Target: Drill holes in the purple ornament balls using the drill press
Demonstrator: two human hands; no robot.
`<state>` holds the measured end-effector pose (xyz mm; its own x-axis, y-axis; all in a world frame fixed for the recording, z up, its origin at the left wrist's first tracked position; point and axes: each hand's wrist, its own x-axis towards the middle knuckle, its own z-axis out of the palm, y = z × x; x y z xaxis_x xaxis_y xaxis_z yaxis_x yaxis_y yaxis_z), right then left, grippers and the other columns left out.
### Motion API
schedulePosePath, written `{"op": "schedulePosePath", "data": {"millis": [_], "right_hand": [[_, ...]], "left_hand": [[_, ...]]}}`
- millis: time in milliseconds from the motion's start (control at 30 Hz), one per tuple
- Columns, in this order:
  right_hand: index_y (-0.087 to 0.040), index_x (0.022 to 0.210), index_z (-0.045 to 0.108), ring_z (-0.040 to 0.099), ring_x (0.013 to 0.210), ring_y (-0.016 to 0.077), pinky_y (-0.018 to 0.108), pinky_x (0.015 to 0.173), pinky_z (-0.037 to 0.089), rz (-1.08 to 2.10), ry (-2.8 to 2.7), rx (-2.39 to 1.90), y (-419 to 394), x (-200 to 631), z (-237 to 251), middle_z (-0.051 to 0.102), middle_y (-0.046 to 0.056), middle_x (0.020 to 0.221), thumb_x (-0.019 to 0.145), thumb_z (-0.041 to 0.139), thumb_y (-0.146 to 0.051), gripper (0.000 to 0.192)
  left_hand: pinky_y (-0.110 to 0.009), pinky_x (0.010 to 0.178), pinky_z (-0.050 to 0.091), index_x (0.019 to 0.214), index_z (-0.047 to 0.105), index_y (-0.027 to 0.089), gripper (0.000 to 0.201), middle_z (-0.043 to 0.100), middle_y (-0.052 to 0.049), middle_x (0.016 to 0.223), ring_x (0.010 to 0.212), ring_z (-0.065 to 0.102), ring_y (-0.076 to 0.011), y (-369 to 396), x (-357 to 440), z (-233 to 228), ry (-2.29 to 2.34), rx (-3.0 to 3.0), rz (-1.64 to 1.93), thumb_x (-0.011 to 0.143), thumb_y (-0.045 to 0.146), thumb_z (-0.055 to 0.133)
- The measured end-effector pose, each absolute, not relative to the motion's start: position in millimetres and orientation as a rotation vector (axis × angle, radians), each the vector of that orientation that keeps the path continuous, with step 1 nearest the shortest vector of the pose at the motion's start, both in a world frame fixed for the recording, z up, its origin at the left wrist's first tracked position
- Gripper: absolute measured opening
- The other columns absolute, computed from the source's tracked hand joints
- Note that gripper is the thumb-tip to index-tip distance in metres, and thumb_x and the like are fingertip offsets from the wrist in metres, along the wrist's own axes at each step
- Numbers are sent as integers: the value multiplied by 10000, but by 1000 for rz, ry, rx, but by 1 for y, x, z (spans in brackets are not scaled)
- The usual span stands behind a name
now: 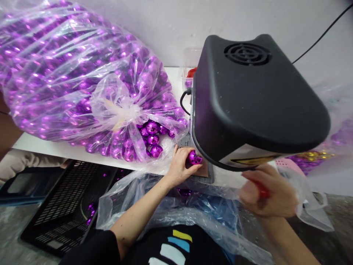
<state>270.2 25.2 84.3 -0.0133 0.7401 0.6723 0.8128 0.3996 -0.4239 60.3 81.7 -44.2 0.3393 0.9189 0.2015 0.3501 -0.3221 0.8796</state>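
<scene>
Item: purple faceted ball (pixel 194 158), glossy and mirror-tiled, seated under the black machine (pixel 256 99) at the desk (pixel 55 149) edge. Your left hand (pixel 180 165) has its fingers clamped on the ball. Your right hand (pixel 266 195) is closed round a red handle (pixel 261 190). Risk: the slick ball could roll off-centre, and your fingertips sit close beneath the head. Bag of balls (pixel 74 81) lies at ten o'clock.
</scene>
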Motion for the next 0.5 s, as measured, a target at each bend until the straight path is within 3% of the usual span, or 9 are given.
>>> {"op": "schedulePosePath", "data": {"millis": [100, 233, 400, 500], "right_hand": [[-172, 798, 685, 534, 602, 70, 217, 571, 401, -215, -1530, -1443, 37, 268, 125, 575, 10, 632, 936, 533, -420, 322], [-139, 827, 658, 425, 500, 20, 184, 528, 361, -34, -1397, -1377, 78, 266, 154, 477, -33, 579, 930, 579, -492, 376], [-121, 781, 605, 398, 546, 4, 190, 552, 309, 138, -1314, -1289, 109, 272, 153, 422, -41, 590, 915, 624, -448, 355], [-113, 790, 611, 366, 619, -5, 212, 606, 292, 60, -1337, -1283, 111, 275, 149, 427, -32, 648, 926, 616, -423, 338]], "left_hand": [[-627, 1251, 254, 1230, 625, 221, 458, 723, -100, 1190, 1194, 642, -309, 84, 62, -42, 1120, 1888, 976, 849, 424, 777], [-612, 1208, 320, 1210, 636, 195, 450, 715, -121, 1209, 1177, 646, -313, 83, 60, -35, 1133, 1888, 1026, 845, 411, 787], [-496, 1106, 469, 1400, 528, 236, 563, 645, -129, 1341, 1252, 605, -299, 47, 32, -16, 959, 1908, 894, 885, 326, 736], [-500, 1152, 432, 1536, 402, 290, 720, 552, -130, 1472, 1368, 525, -294, 18, 15, -6, 893, 2032, 697, 876, 141, 648]]}}
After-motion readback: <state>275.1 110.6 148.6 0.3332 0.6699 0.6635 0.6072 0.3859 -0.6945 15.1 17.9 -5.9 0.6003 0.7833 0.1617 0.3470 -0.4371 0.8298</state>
